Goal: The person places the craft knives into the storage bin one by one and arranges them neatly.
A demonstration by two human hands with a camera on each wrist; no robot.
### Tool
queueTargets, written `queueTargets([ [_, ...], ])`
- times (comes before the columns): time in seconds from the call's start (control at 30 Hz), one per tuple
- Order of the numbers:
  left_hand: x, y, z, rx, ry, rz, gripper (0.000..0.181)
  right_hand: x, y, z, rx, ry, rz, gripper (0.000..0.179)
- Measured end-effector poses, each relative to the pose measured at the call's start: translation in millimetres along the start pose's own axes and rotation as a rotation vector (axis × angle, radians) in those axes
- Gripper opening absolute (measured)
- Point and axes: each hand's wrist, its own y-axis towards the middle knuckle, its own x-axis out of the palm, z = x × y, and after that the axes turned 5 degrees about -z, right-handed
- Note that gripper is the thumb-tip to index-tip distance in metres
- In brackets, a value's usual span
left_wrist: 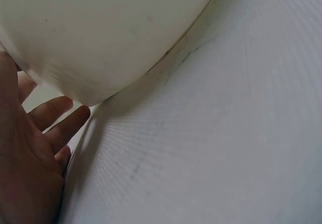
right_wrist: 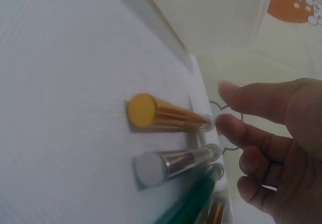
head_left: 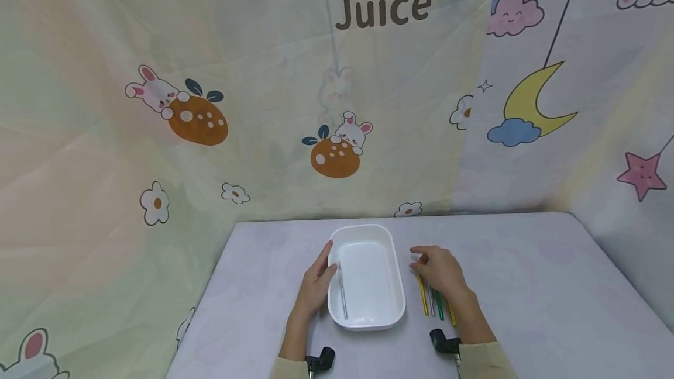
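A white rectangular tray [head_left: 368, 276] with rounded corners lies on the table. My left hand [head_left: 315, 285] grips its left side, thumb over the rim and fingers against the outer wall; the left wrist view shows those fingers [left_wrist: 65, 123] close under the tray's edge. Inside the tray, along its left side, lies a slim silvery pen-like stick [head_left: 343, 294]. My right hand [head_left: 442, 271] hovers over the far ends of several pen-like sticks, holding nothing, thumb and forefinger apart. These are a yellow stick [right_wrist: 166, 114], a clear silvery stick [right_wrist: 176, 164], a green stick [right_wrist: 193, 199] and another yellow one [head_left: 451, 313].
A pale cloth covers the table [head_left: 532, 285]. Behind it hangs a printed curtain [head_left: 263, 75] with rabbits, oranges and flowers. Black wrist cameras sit on both forearms, one by the left sleeve [head_left: 289, 369] and one by the right sleeve [head_left: 487, 361].
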Motion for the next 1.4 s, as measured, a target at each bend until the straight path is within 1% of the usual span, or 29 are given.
queueTargets([
  [0.17, 0.1, -0.8, -0.5, -0.006, -0.001, -0.002, 0.054, 0.6, -0.3, 0.6, 0.010, -0.006, -0.002, 0.042],
  [0.53, 0.1, 0.8, 0.5, -0.001, -0.013, 0.002, 0.054, 3.6, -1.2, -2.8, 0.024, 0.000, -0.034, 0.041],
  [0.83, -0.6, 1.2, 0.7, 0.003, -0.015, -0.005, 0.054, 4.1, -2.6, -7.0, 0.004, -0.020, -0.092, 0.036],
  [1.03, -0.3, 0.8, 0.4, -0.003, -0.008, -0.002, 0.055, 5.3, -1.0, -8.5, 0.010, -0.034, -0.098, 0.037],
  [1.23, 0.1, -0.8, 1.0, -0.013, -0.007, 0.002, 0.055, 4.6, -2.4, -11.2, -0.001, -0.058, -0.125, 0.039],
  [1.4, 0.2, -1.2, 1.5, -0.012, -0.006, -0.003, 0.055, 6.7, -3.2, -12.0, -0.015, -0.076, -0.124, 0.040],
])
